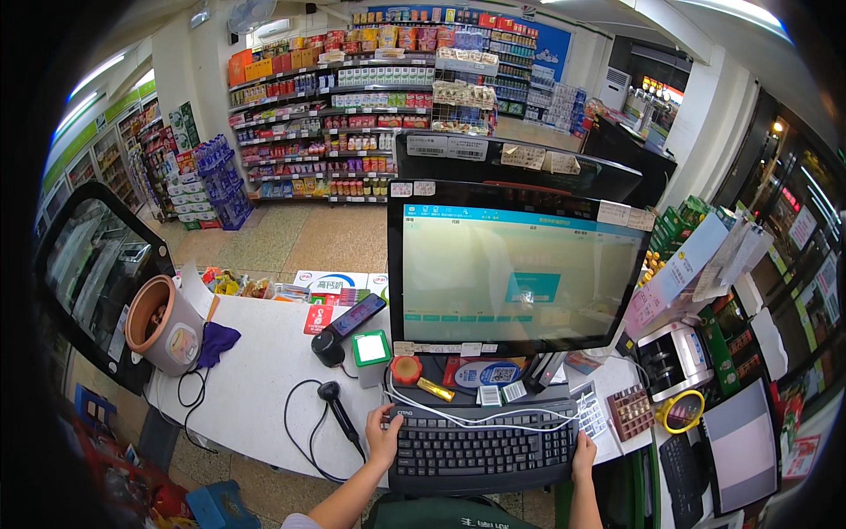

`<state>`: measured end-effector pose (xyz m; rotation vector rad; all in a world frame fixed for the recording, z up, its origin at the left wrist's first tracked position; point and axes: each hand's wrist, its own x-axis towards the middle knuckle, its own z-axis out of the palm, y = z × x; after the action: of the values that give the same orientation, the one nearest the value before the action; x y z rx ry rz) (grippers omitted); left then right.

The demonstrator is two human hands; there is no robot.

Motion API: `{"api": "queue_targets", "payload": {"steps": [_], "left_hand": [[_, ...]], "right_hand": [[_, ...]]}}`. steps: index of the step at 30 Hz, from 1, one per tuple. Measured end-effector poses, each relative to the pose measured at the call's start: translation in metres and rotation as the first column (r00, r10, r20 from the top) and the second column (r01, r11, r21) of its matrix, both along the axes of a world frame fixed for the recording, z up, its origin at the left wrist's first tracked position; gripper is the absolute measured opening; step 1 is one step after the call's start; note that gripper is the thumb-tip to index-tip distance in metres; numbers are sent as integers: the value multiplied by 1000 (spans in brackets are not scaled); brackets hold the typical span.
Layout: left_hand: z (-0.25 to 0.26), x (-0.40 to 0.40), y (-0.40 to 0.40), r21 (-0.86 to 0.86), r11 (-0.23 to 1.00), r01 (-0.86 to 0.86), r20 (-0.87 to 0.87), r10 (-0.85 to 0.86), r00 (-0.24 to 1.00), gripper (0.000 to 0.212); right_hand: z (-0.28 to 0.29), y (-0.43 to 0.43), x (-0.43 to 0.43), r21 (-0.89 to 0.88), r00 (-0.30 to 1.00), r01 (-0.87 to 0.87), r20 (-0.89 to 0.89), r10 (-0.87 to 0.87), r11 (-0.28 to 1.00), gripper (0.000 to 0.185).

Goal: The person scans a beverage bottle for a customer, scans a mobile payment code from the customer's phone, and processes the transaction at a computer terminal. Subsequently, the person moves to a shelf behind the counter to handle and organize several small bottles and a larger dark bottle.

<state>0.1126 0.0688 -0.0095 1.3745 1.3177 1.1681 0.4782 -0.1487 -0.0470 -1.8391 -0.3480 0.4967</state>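
Observation:
My left hand [383, 435] grips the left end of a black computer keyboard [486, 446], its thumb on the top edge. Around the keyboard's right end is my right hand [584, 456], close to a calculator [593, 413]. A white cable [482, 420] lies across the upper keys. Behind the keyboard stands a monitor [522, 278] with a lit screen. A gold-coloured tube-shaped item [436, 389] and a red-rimmed round container [406, 370] sit between keyboard and monitor. To the left, a black handheld barcode scanner [340, 411] lies on the white counter [258, 377].
A grey and green payment box [371, 348] and a phone-like device on a stand [357, 315] are left of the monitor. An electric cooker pot [165, 327] with a purple cloth [218, 342] stands far left. A banknote counter [674, 357] and a yellow-rimmed round item [681, 411] are at right.

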Motion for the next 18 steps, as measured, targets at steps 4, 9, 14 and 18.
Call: {"api": "queue_targets", "payload": {"steps": [4, 9, 14, 18], "left_hand": [[3, 2, -1, -12, 1000, 2, 10, -2, 1000, 29], [-1, 1, -1, 18, 1000, -13, -37, 14, 999, 30], [-3, 0, 0, 21, 1000, -8, -54, 9, 998, 30], [-2, 1, 1, 11, 1000, -4, -18, 4, 1000, 27]], "right_hand": [[-7, -2, 3, 22, 1000, 0, 4, 0, 1000, 32], [0, -1, 0, -14, 1000, -18, 19, 18, 1000, 32], [5, 0, -4, -6, 1000, -15, 21, 15, 1000, 33], [1, -1, 0, -1, 1000, -7, 3, 7, 1000, 33]]}}
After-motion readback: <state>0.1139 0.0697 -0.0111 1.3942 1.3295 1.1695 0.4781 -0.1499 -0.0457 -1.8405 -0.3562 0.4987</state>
